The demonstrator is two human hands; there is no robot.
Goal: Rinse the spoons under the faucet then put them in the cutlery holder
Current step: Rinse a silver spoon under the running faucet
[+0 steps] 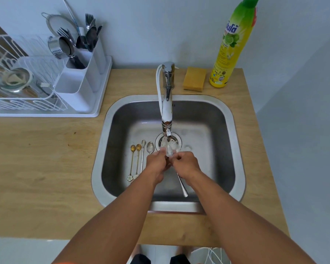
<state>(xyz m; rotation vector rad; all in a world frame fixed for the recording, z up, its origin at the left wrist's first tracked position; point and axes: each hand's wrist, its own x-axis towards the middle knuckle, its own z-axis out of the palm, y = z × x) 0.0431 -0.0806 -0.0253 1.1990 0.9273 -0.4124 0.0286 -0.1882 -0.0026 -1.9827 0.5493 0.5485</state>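
Note:
Water runs from the faucet [167, 111] onto the bowl of a silver spoon [182, 185] that both hands hold over the sink [236, 149]. My left hand [156, 162] grips it near the bowl, and my right hand [187, 164] holds it from the right, with the handle sticking out below the right wrist. On the sink floor to the left lie two gold spoons [134, 161], a thin long silver spoon [142, 155] and a silver spoon [150, 147]. The white cutlery holder [78, 82] stands on the drying rack at the back left, with forks and spoons in it.
A white wire dish rack [17, 88] with a metal cup and a bowl sits on a white tray at the left. A yellow sponge [194, 79] and a yellow-green dish soap bottle [232, 46] stand behind the sink on the wooden counter [36, 168].

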